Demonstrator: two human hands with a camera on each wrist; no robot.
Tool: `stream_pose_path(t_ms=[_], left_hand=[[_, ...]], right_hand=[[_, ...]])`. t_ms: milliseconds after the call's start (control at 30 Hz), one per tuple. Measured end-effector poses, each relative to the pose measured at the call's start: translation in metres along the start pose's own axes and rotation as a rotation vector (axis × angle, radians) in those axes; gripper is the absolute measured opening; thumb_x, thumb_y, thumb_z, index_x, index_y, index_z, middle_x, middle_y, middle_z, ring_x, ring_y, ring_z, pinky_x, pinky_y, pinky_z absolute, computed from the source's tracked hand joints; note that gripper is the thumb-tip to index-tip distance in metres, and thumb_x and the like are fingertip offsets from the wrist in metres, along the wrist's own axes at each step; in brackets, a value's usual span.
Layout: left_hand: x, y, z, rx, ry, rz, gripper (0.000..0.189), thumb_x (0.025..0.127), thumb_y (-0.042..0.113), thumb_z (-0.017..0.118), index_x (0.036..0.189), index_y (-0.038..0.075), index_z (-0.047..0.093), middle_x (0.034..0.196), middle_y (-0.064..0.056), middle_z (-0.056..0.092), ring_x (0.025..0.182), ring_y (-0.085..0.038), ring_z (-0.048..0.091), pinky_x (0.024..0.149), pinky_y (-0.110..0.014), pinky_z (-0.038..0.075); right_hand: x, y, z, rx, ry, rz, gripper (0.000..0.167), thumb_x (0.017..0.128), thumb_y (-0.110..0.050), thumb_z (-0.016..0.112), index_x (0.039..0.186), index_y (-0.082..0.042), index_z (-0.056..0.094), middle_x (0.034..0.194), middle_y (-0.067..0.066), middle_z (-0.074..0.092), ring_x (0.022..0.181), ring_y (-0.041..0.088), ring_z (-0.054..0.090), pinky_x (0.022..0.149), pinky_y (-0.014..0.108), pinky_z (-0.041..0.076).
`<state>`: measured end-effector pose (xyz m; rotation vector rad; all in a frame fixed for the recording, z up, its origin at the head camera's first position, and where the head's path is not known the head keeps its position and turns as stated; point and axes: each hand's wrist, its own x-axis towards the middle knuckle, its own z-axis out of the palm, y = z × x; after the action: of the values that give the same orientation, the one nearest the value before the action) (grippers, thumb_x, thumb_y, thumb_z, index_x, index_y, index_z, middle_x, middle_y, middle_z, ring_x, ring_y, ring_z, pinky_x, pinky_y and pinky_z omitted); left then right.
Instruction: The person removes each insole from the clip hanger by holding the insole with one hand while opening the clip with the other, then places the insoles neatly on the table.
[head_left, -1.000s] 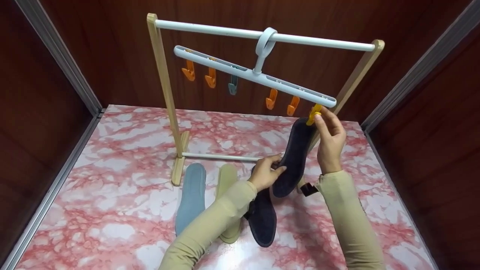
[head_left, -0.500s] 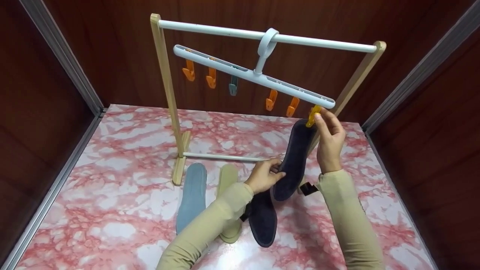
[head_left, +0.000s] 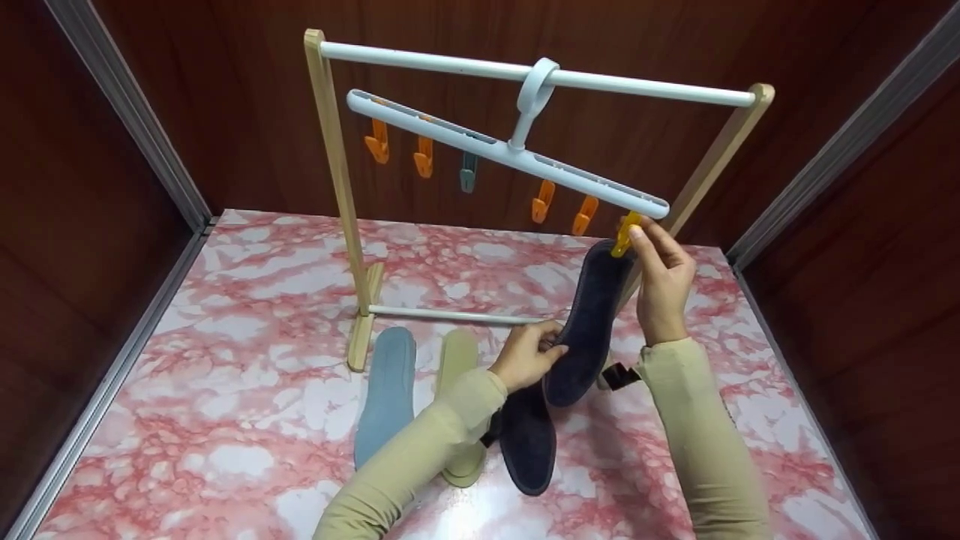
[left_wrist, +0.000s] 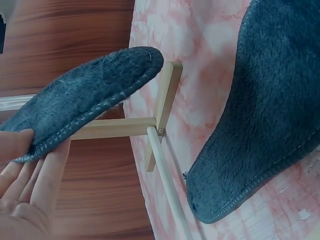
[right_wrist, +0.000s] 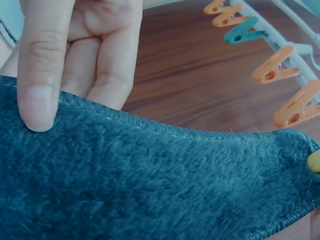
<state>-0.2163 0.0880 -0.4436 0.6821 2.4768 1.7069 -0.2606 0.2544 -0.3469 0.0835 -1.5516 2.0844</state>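
Observation:
A dark, fuzzy insole (head_left: 591, 322) hangs at a slant below the right end of a pale clip hanger (head_left: 450, 131). My left hand (head_left: 529, 354) pinches its left edge, thumb on the front face; the left wrist view shows the stitched rim between thumb and fingers (left_wrist: 52, 172). At the insole's top, my right hand (head_left: 664, 281) pinches a yellow clip (head_left: 625, 235) that overlaps the insole's end. In the right wrist view only the tip of this clip shows at the right edge. A second dark insole (head_left: 529, 442) lies below, partly behind the held one.
The hanger hooks over the white top rod (head_left: 660, 86) of a wooden-legged rack, tilted down to the right. Several orange clips (head_left: 424, 157) and a teal clip (head_left: 468, 174) dangle from it. A grey-blue insole (head_left: 386, 397) and a beige insole (head_left: 459, 360) lie on the marbled surface (head_left: 225, 360).
The held insole and the yellow clip have sunk slightly, and my left hand has shifted a little down with them. Both hands keep their pinches.

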Motion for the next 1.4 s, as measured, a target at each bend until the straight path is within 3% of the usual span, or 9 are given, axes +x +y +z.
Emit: stream_pose_path(t_ms=[300, 767, 933, 1133, 1400], left_hand=[[-0.005, 0.0, -0.001, 0.001, 0.007, 0.008, 0.015, 0.086, 0.002, 0.066, 0.101, 0.002, 0.067, 0.088, -0.012, 0.071, 0.076, -0.015, 0.065, 0.07, -0.018, 0.05], [-0.016, -0.008, -0.002, -0.006, -0.001, 0.023, 0.018, 0.087, 0.001, 0.065, 0.104, -0.001, 0.066, 0.096, -0.015, 0.07, 0.085, -0.025, 0.069, 0.074, -0.021, 0.052], [-0.02, -0.011, -0.004, -0.028, 0.0, 0.018, 0.019, 0.087, 0.001, 0.065, 0.105, -0.003, 0.065, 0.097, -0.018, 0.069, 0.087, -0.027, 0.069, 0.076, -0.023, 0.053], [-0.028, -0.014, -0.008, -0.048, -0.008, 0.004, 0.016, 0.087, 0.0, 0.065, 0.103, -0.002, 0.065, 0.095, -0.018, 0.069, 0.084, -0.027, 0.069, 0.074, -0.025, 0.054], [-0.038, -0.019, -0.007, -0.088, -0.008, -0.04, 0.018, 0.087, 0.001, 0.065, 0.104, -0.004, 0.064, 0.096, -0.019, 0.068, 0.085, -0.029, 0.068, 0.074, -0.024, 0.054]], right_hand=[[0.003, -0.001, 0.001, 0.048, -0.02, -0.043, 0.019, 0.087, -0.002, 0.067, 0.102, 0.007, 0.071, 0.091, 0.01, 0.075, 0.091, 0.02, 0.069, 0.085, 0.03, 0.051], [0.007, -0.001, 0.003, 0.111, 0.013, -0.038, 0.01, 0.085, 0.001, 0.068, 0.09, 0.007, 0.074, 0.083, 0.014, 0.074, 0.081, 0.021, 0.071, 0.079, 0.032, 0.054], [0.008, -0.001, 0.003, 0.153, 0.014, -0.031, 0.011, 0.086, 0.002, 0.066, 0.093, 0.005, 0.074, 0.085, 0.014, 0.074, 0.084, 0.022, 0.071, 0.081, 0.031, 0.054], [0.008, -0.001, 0.001, 0.12, 0.018, -0.026, 0.017, 0.088, -0.003, 0.066, 0.103, 0.001, 0.073, 0.093, 0.009, 0.074, 0.09, 0.018, 0.068, 0.083, 0.028, 0.052], [0.009, 0.0, 0.003, 0.16, 0.047, -0.009, 0.027, 0.089, -0.003, 0.064, 0.115, 0.004, 0.067, 0.104, 0.01, 0.071, 0.095, 0.02, 0.066, 0.087, 0.027, 0.051]])
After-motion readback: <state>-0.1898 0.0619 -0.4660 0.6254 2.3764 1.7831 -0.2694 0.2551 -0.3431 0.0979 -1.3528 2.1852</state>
